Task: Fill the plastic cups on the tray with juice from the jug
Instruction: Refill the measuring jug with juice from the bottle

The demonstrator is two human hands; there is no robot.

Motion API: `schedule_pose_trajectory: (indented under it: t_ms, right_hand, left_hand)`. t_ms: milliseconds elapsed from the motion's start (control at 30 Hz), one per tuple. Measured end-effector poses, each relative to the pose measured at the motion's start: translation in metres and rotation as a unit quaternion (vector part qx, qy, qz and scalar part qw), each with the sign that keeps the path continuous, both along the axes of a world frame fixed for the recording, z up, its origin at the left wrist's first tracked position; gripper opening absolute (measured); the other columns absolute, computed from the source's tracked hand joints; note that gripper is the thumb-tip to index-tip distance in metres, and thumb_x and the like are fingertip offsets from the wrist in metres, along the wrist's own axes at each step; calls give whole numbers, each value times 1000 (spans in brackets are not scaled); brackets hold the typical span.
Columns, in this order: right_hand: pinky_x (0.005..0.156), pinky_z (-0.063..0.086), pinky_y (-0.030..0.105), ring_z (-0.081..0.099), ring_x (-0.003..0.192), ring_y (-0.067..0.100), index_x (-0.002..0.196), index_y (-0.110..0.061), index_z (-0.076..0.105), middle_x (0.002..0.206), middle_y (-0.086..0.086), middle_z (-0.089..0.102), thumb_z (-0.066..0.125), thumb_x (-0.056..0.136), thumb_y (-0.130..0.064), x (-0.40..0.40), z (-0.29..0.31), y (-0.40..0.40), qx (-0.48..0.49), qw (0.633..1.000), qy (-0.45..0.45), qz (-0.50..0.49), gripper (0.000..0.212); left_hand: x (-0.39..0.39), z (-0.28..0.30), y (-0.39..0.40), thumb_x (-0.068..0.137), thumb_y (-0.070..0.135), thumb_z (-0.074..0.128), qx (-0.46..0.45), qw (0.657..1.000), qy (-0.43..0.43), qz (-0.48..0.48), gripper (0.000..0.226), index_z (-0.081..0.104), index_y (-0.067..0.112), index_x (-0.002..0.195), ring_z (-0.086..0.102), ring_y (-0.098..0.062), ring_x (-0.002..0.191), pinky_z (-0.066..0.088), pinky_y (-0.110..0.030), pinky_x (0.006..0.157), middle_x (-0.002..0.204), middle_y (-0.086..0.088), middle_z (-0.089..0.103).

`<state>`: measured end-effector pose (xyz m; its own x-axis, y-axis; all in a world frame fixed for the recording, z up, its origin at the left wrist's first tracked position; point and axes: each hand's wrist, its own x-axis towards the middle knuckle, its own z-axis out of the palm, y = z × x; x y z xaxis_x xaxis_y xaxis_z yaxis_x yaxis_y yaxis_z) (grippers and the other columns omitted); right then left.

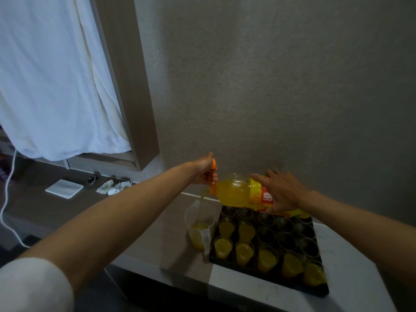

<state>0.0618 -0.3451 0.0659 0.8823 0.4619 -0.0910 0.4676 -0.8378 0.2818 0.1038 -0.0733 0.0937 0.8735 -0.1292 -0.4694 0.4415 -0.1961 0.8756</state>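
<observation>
**Over the tray: bottle tipped, juice going into the jug**

Left hand [203, 170] has a closed grip on the orange handle of the juice bottle [234, 192]; right hand [282, 190] curls round its label. Juice streams into the clear jug [199, 224] just left of the black tray [270, 270], which sits on the surface with filled cups [244, 252] along its near rows.

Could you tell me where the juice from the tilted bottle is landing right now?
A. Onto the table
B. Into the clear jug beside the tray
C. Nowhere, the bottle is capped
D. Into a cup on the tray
B: the stream from the bottle, held by the left hand and right hand, falls into the jug standing left of the tray, not into a cup.
</observation>
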Motion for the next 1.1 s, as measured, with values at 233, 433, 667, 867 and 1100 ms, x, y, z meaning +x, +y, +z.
schedule_pose_trajectory:
  t_ms: [233, 433, 667, 867, 1100]
  right_hand:
    - [91, 48, 40, 50, 124, 28, 160, -36, 1, 144, 9, 44, 76, 65, -78, 2, 1, -1, 4, 1000, 2, -5, 128]
    - [86, 49, 37, 52, 120, 28, 160, -36, 4, 141, 9, 47, 76, 64, -79, 3, 2, -3, 0, 1000, -5, -3, 127]
    - [89, 52, 40, 52, 121, 29, 159, -36, 5, 141, 11, 47, 75, 64, -80, 2, 2, -5, 3, 1000, -10, -1, 126]
    - [88, 49, 38, 52, 121, 28, 161, -36, 4, 142, 10, 47, 75, 64, -81, 3, 0, -8, 9, 1000, -7, -1, 128]
    - [83, 45, 34, 52, 120, 26, 161, -36, 4, 141, 9, 46, 75, 65, -79, 4, -1, -9, 3, 1000, -8, 1, 128]
  left_hand:
    - [4, 1, 0, 109, 47, 18, -5, 1000, 3, 0, 51, 42, 12, 81, 48, -21, 65, 48, -32, 61, 74, -11, 44]
    - [5, 0, -2, 109, 49, 18, -5, 1000, 6, 2, 52, 42, 13, 80, 47, -22, 65, 48, -32, 59, 73, -11, 44]
    - [7, 0, -4, 109, 48, 18, -6, 1000, 5, 1, 52, 42, 12, 80, 48, -22, 65, 48, -33, 60, 73, -11, 45]
    - [8, 0, -4, 109, 50, 18, -3, 1000, 8, -5, 52, 42, 12, 81, 49, -22, 66, 48, -34, 60, 74, -11, 45]
    - [7, -2, -4, 109, 49, 18, -5, 1000, 5, -1, 52, 42, 13, 81, 49, -22, 65, 48, -33, 60, 74, -11, 45]
